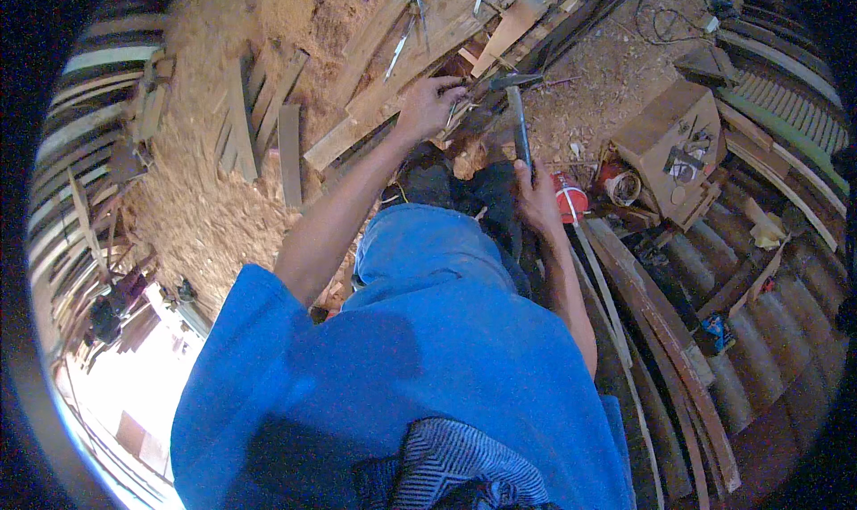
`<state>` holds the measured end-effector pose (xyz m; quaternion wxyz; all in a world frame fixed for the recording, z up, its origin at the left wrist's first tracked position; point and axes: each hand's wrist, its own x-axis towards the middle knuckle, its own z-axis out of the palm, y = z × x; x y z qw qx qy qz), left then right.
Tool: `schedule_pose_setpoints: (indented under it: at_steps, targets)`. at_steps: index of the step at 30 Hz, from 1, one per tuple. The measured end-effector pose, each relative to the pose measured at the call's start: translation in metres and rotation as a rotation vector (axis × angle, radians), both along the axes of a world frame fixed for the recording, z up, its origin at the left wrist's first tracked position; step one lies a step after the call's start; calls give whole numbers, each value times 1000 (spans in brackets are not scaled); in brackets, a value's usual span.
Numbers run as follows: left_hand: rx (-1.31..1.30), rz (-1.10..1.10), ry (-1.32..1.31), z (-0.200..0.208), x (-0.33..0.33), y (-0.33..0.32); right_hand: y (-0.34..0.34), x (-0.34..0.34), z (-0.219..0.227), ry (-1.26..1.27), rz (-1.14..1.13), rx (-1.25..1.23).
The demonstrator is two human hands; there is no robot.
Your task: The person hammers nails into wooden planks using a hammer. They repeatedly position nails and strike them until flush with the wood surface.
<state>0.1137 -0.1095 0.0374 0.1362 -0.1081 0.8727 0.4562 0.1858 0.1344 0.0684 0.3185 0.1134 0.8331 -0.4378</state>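
Observation:
My right hand (538, 198) is wrapped round the lower handle of a hammer (520, 122), which points away from me. Its dark metal head lies just right of my left hand (431, 107), above the wooden pieces. The fingers of my left hand are curled with the tips together, close over the edge of a long wooden board (357, 135); whatever they pinch is too small to make out. A pale, angled wood piece (516, 28) rests on the boards beyond the hammer head.
A red bucket (569, 198) and a wooden box (669, 140) with small metal parts on top stand to the right. Loose wood strips (259, 117) lie on sawdust at the left. Long planks (656, 323) run along my right side. A thin metal strip (399, 53) lies on the boards.

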Motion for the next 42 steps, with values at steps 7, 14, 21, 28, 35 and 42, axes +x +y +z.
schedule_pose_setpoints:
  at_steps: [7,14,21,28,35,42]
  targets:
    - [-93,-231,132,-27,-8,4,10,-1,20,122,25,-24]
    - [-134,-367,109,-30,-11,-3,5,-4,34,128,56,-19]
    - [-53,-477,-3,-44,-22,-6,-1,-9,48,73,68,10]
    - [-143,-468,0,-58,-22,-2,-4,-21,41,71,186,75]
    - [-120,-451,26,-46,-21,-1,14,-22,26,157,119,97]
    - [-68,-389,44,-36,-15,-2,15,-18,29,177,105,1]
